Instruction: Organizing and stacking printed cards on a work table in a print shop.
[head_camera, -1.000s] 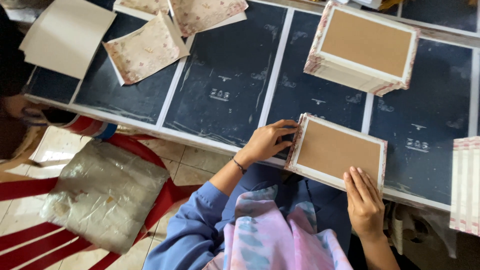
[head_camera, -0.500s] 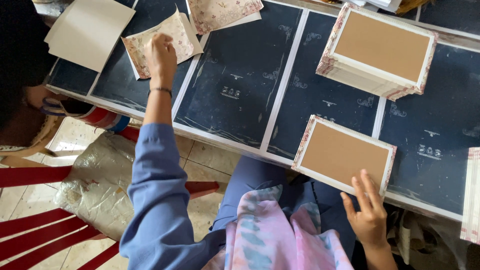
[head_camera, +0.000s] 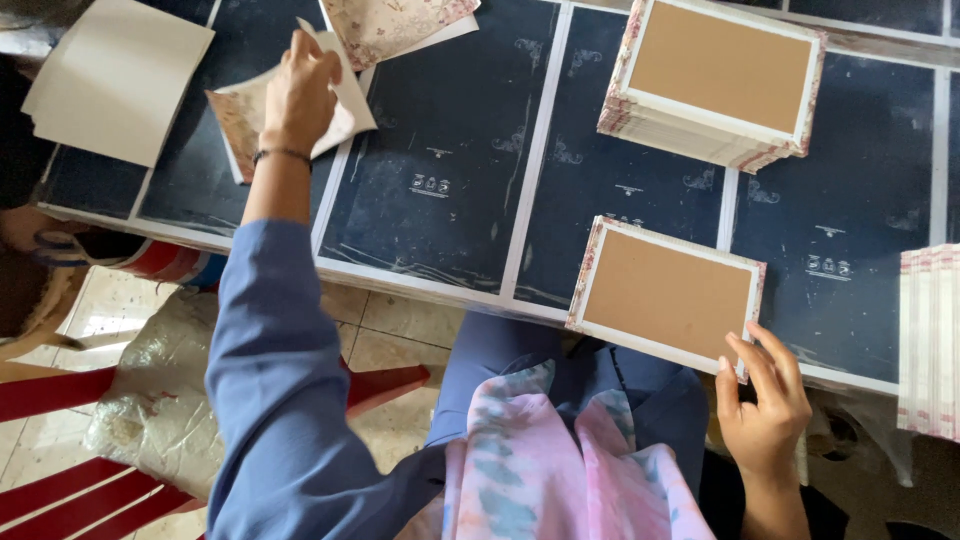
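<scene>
The dark worktop (head_camera: 450, 150) in front of you carries the work in several piles. Far right sits a tall stack of covered boards (head_camera: 715, 80), each a brown card face framed by folded patterned paper edges; that looks like the finished lot. At the right edge another stack (head_camera: 930, 340) shows only its striped sides. Far left lies a plain cream sheet (head_camera: 115, 75), and at the far edge, middle, a small pile of floral sheets (head_camera: 395, 25) waits, so by the look of it more boards are left to cover.

Near you, at the worktop's near edge, lies a single covered board (head_camera: 665, 295), brown face up, edges wrapped. It seems wrapped but not yet backed or stacked.

Your left hand (head_camera: 300, 90) is stretched well out to the far left, arm nearly straight in its blue sleeve (head_camera: 270, 380), fingers closed on a floral paper sheet (head_camera: 235, 115) and lifting one curled edge off the worktop. Your right hand (head_camera: 765, 410) stays close to your body, fingers loosely spread and half open, fingertips touching the near right corner of the single board without gripping it.
</scene>
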